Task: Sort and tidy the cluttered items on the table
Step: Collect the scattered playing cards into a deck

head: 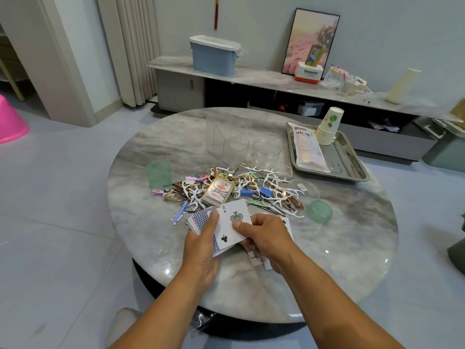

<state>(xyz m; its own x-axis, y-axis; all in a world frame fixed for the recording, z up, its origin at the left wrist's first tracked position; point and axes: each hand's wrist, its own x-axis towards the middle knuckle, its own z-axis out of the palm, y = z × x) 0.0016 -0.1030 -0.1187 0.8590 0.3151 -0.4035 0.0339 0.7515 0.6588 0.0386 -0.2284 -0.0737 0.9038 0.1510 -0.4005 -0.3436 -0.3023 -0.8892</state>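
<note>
White "Panasonic" box lettering reads clearly; card box blurred.

A blue bin with a white rim is sitting on the long low shelf by the wall, and a framed picture is leaning on the wall near it. A white and red box is sitting in front of the picture. A pink tub is lying on the floor at the left, and a red ornament is hanging on the wall.
</note>
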